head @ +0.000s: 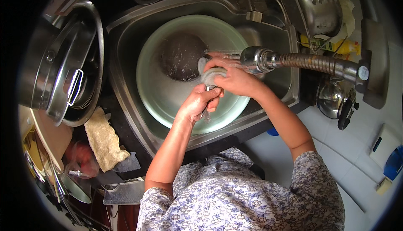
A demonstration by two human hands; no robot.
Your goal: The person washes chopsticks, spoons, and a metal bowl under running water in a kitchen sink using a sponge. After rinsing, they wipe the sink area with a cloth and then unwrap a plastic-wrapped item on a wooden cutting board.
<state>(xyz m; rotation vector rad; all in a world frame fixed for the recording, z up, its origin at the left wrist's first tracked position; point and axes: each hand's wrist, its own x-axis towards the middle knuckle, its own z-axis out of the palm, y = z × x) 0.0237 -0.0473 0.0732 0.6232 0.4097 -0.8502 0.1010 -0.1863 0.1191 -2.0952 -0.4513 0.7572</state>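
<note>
My left hand (201, 100) grips a thin metal utensil (203, 114), perhaps a piece of cutlery; its far end is hidden. Just beyond it, my right hand (234, 76) holds a pale grey-white cloth (214, 74) folded around the upper part of that utensil. Both hands are over a pale green round basin (149, 100) that sits inside a stainless steel sink (127, 58). Water streams from the faucet head (255, 59) across my right fingers. A dark round patch (182, 59) shows in the basin; whether it is an object or shadow, I cannot tell.
A large metal pot lid (94, 20) leans among cookware at left. A yellow towel (105, 139) lies on the dark counter near a red item in a plastic bag (82, 158). The flexible faucet neck (308, 62) reaches in from the right, below a perforated metal container (319, 9).
</note>
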